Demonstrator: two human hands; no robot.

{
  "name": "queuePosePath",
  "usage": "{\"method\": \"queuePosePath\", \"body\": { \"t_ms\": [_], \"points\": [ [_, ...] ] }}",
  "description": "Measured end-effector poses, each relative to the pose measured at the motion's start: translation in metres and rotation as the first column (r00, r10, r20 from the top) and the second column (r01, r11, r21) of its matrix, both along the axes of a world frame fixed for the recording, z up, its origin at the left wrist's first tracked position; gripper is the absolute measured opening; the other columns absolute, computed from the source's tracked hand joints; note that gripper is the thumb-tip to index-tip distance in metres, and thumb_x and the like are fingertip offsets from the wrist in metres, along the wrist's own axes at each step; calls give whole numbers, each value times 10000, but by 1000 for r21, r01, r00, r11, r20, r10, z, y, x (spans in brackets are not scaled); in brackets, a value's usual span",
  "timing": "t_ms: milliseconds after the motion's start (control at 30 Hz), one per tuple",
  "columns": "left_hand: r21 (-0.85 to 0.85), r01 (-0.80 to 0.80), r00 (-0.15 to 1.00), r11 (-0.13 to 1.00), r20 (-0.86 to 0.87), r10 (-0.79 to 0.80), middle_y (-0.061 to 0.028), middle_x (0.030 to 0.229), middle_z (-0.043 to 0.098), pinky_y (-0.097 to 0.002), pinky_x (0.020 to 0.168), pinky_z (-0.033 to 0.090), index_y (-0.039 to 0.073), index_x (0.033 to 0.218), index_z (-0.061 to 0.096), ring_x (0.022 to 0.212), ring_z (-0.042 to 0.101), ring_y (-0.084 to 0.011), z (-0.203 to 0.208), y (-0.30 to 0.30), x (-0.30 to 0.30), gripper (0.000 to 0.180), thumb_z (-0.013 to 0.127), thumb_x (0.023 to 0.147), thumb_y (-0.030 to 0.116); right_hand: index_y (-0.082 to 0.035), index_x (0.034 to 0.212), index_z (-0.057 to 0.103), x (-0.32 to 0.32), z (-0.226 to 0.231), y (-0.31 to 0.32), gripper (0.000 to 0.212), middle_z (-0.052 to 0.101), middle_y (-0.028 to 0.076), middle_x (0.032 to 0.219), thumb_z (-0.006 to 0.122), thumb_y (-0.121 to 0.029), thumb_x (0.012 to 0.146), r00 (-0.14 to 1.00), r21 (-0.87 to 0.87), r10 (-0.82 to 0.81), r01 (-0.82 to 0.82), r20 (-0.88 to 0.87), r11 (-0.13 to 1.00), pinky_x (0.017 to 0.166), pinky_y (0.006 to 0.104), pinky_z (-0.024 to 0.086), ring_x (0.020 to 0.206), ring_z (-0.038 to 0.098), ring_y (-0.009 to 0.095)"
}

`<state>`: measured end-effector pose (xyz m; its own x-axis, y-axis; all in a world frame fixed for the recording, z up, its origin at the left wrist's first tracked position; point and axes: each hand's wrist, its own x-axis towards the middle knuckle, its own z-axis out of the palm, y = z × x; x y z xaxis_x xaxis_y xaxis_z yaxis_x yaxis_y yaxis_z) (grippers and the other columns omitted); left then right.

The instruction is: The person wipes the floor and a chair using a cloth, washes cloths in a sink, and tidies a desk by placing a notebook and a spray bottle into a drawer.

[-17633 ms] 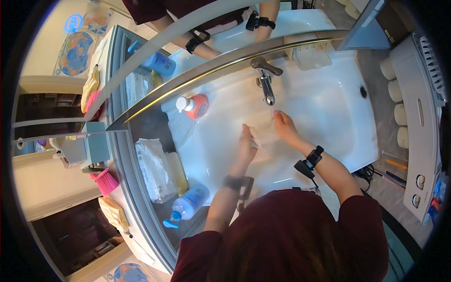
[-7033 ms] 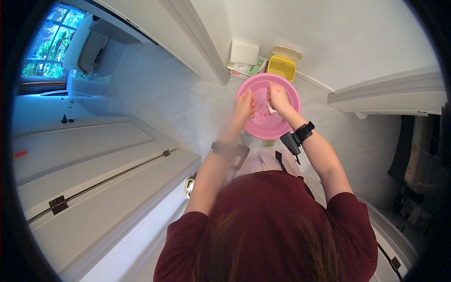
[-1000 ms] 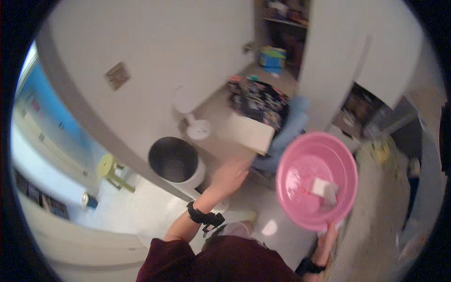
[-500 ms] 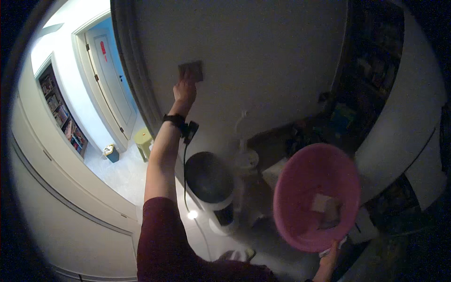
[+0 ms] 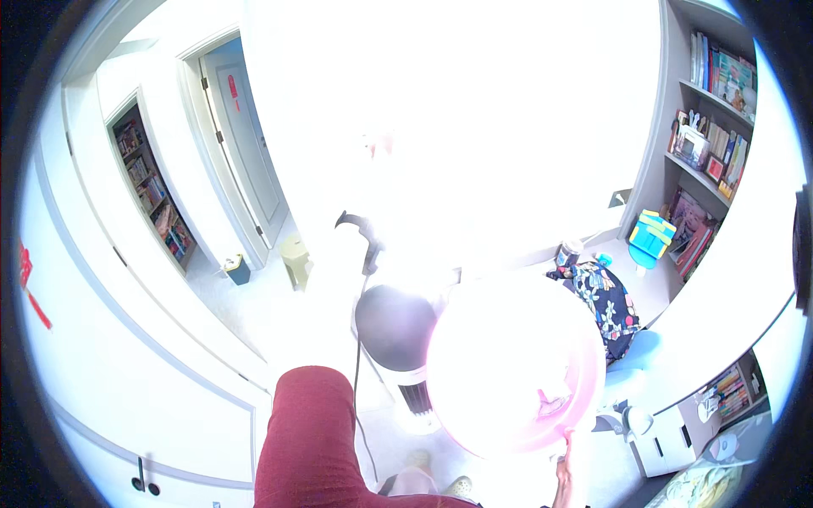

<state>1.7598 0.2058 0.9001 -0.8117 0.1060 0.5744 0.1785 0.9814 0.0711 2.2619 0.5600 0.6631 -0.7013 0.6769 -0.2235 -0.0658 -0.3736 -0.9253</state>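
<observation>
My right hand (image 5: 565,461) grips the lower right rim of a large pink basin (image 5: 586,398), tilted so that its inside shows. Some small pale thing (image 5: 555,400) lies in it, its shape lost in glare. Up ahead, my left hand (image 5: 378,144) is raised against the bright wall, nearly washed out, so its fingers cannot be made out. Whatever it touches there is hidden by the glare. A black band (image 5: 360,227) with a dark device and a cable circles my left wrist. Below that stands a round, black-topped white appliance (image 5: 394,326).
Bookshelves (image 5: 690,161) rise at the far right, by a blue container (image 5: 652,237) and a dark flowered cloth (image 5: 603,300). A white drawer unit (image 5: 665,449) is nearer. At left are a door (image 5: 241,127), a green stool (image 5: 296,261) and a small bin (image 5: 237,269). A cable (image 5: 359,381) runs down to the floor.
The room has gone from dark to glaringly bright. Earlier my left fingers lay on a grey square plate on the wall. The basin now appears further left in view.
</observation>
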Motion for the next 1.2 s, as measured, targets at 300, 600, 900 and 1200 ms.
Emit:
{"method": "queuePosePath", "body": {
  "t_ms": [300, 600, 900, 1200],
  "points": [
    [-35, 235, 933, 971, -270, -236, -157, 1400, 270, -371, 786, 481, 99, 1316, 358, 1168, 435, -315, -18, -3, 13, 468, 472, 865, 153, 38, 1036, 545, 8, 47, -68, 306, 605, 87, 906, 551, -61, 746, 995, -40, -5, 10, 100, 999, 695, 282, 461, 794, 579, 167],
    [569, 675, 489, 470, 133, -862, -209, 1420, 180, -369, 977, 331, 0, 1295, 354, 1216, 388, -329, -128, 20, 167, 487, 516, 840, 67, 64, 1018, 539, -3, 60, -111, 316, 608, 107, 884, 539, -101, 748, 948, -53, -240, 257, 210, 965, 671, 282, 482, 749, 594, 170],
    [992, -6, -2, 124, 124, -992, -171, 1367, 314, -311, 923, 388, -48, 1287, 332, 1188, 420, -225, -207, 112, 133, 422, 430, 887, 43, 66, 1019, 540, -26, 66, -131, 337, 606, 109, 889, 548, -121, 739, 800, 71, -545, 546, 250, 834, 680, 282, 482, 767, 591, 166],
    [998, 59, -313, 4, 23, -950, -176, 1340, 348, -308, 919, 387, -53, 1250, 380, 1142, 471, -239, -385, 225, 108, 399, 464, 881, 76, 62, 1039, 535, -31, -88, -126, 344, 603, 106, 906, 546, -121, 748, 574, 218, -810, 781, 115, 585, 678, 277, 467, 776, 586, 161]
  ]
}}
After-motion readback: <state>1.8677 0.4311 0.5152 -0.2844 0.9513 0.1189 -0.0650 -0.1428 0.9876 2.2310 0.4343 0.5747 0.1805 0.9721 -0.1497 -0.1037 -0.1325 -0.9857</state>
